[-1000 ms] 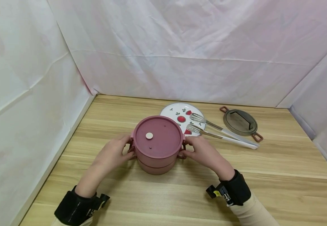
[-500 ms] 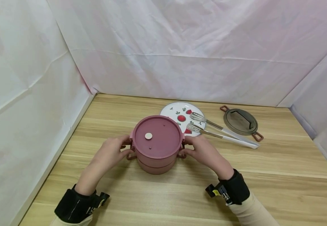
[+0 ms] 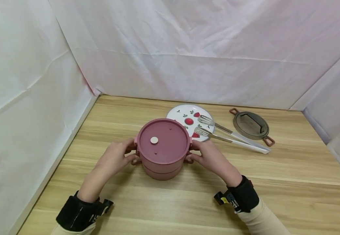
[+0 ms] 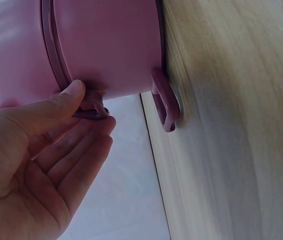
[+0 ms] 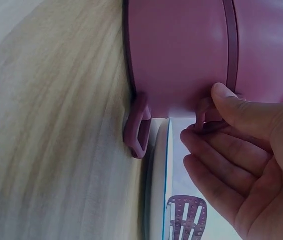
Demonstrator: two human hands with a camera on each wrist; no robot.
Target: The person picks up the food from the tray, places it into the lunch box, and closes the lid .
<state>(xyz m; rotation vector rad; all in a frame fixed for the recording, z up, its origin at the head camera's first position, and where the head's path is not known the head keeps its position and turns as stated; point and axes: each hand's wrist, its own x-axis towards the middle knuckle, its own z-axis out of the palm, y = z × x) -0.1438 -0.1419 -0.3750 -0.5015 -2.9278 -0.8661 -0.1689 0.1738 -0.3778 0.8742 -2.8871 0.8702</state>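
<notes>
A round maroon two-tier pot [image 3: 163,169] stands on the wooden table, topped by a maroon lid [image 3: 170,147] with a small pale knob. My left hand [image 3: 115,160] pinches the upper loop handle [image 4: 97,106] on the left side, thumb above and fingers beneath. On the opposite side my right hand [image 3: 212,160] grips the matching upper handle [image 5: 201,112] the same way. A lower pair of loop handles sits close to the tabletop, seen as a left lower handle [image 4: 165,102] and a right lower handle [image 5: 137,127], untouched by the fingers.
Behind the pot lies a white plate [image 3: 175,113] with red fruit prints. Metal slotted tongs [image 3: 222,138] with white grips lie partly across it. Farther right is a round dark lid [image 3: 247,129] with an arched handle. White cloth walls [image 3: 187,78] border the table.
My left thumb has shifted slightly up off the lower handle area, and the pot sits a touch farther left. The right hand keeps its hold.
</notes>
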